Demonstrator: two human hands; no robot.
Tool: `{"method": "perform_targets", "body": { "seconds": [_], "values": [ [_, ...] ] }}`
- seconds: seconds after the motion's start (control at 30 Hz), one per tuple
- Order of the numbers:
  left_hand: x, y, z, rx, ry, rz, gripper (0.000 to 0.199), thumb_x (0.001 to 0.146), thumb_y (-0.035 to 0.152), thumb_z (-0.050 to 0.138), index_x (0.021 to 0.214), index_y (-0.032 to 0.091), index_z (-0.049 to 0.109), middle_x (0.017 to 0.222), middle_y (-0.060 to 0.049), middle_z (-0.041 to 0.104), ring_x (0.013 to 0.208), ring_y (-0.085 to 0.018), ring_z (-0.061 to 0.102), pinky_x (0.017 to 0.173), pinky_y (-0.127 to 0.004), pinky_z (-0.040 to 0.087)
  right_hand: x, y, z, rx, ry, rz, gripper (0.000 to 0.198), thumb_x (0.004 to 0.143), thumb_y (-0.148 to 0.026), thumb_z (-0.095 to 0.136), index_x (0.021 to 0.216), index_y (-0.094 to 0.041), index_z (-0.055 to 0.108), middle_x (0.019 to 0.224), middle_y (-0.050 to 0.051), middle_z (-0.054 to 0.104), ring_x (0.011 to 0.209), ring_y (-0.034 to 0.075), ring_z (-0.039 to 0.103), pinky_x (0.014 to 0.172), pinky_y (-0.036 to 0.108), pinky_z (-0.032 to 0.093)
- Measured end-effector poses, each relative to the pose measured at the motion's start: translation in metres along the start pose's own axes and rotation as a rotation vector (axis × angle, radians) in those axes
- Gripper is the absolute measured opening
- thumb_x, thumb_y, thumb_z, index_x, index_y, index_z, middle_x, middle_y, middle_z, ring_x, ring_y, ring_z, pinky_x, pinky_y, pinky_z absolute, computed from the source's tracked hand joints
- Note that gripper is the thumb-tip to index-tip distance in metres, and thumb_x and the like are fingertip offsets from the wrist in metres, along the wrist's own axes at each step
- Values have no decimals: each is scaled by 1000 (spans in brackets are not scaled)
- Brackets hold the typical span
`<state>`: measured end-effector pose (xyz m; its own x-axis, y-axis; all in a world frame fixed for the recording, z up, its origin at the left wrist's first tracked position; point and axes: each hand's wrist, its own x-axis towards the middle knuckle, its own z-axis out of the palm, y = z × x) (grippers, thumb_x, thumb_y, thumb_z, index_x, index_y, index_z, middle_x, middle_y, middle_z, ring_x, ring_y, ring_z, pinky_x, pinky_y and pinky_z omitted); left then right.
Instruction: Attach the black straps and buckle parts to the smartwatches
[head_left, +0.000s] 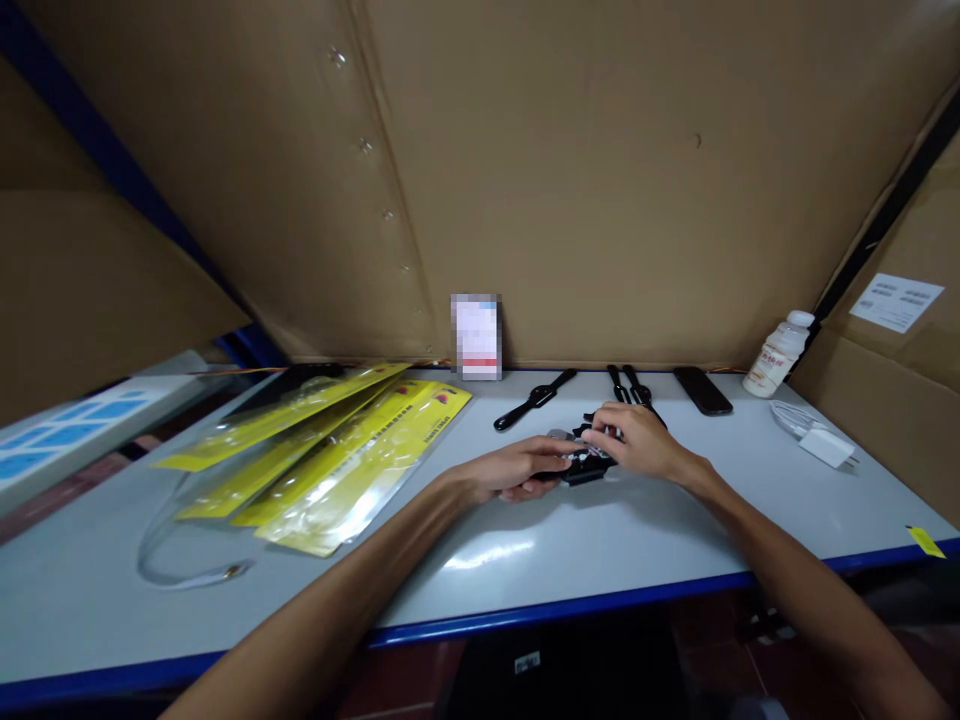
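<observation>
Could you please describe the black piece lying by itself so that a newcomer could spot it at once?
On the pale table, find the upright panel with a red band at the back. Right and nearer, beyond the left hand, lies a long, narrow black piece that widens midway. Unlike the similar black pieces farther right, which lie close together, it lies alone.

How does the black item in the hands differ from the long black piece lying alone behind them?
The held item is in the left hand, with the right hand at it; the long piece lies on the table. The long piece shows its whole outline; the held item is partly covered. The held item shows pale parts; the long piece looks nearly all black. Both are largely black.
</observation>
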<state>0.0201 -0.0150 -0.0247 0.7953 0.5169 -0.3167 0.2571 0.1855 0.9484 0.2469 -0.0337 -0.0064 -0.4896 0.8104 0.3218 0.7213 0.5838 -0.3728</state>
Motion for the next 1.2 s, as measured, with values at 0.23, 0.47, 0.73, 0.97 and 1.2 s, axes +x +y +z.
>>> {"method": "perform_targets", "body": {
  "seconds": [0.23,0.47,0.73,0.97,1.2],
  "values": [
    [-3,4,1,-36,57,31,63,93,51,55,147,19,43,53,9,36,39,-6,23,36,-17,12,-1,1,8,-261,-126,141,62,104,-50,38,60,-18,68,57,5,59,54,15,50,57,29,23],
    [8,-1,-15,-318,352,221,66,91,69,42,126,15,56,58,3,56,33,-6,31,34,-18,24,8,50,-21,-313,122,411,66,104,-51,32,71,-14,75,71,12,71,64,19,61,57,29,25],
    [12,-7,-15,-319,444,267,20,80,28,72,91,13,64,43,12,28,35,-2,14,35,-16,14,-9,129,-51,-365,212,926,55,106,-36,28,112,-7,74,117,24,70,109,28,66,79,28,42],
    [12,-6,-21,-288,494,278,37,71,23,76,104,14,63,56,7,47,41,-3,32,38,-16,19,-11,127,-31,-319,118,981,46,104,-37,37,120,-11,71,121,23,69,114,29,66,88,30,45],
    [8,-1,-22,-307,557,310,39,62,12,76,100,12,66,75,1,59,54,-5,50,42,-15,31,-11,125,-22,-295,42,934,46,104,-33,35,123,-9,69,124,26,66,115,31,65,88,31,46]
  ]
}}
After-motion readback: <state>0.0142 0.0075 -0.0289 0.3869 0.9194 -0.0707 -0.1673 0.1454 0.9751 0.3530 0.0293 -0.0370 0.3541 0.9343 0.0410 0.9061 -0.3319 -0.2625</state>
